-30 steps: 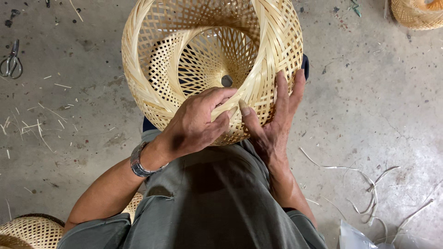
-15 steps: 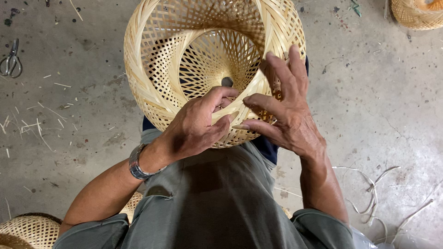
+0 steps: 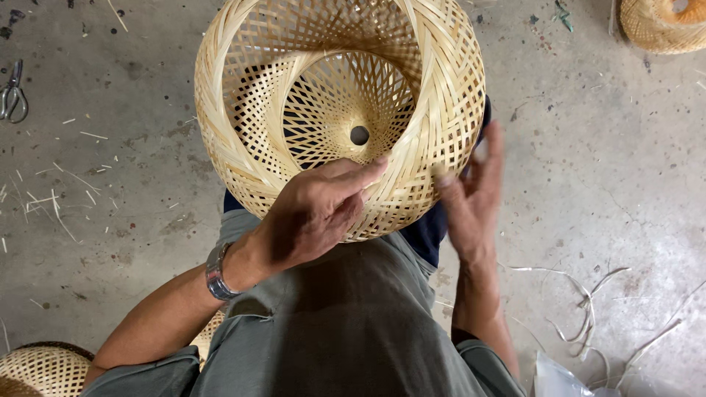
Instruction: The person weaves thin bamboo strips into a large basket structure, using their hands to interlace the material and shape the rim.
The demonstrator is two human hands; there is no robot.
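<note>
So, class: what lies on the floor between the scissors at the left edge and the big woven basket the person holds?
In the head view, only loose bamboo slivers on bare concrete floor separate scissors and basket.

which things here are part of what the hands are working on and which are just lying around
In hand:
woven basket, resting on the lap
left hand, gripping its near rim
right hand, blurred, at its right side

Lying about:
scissors on the floor
cut strips
small basket, bottom left
another basket, top right
</note>
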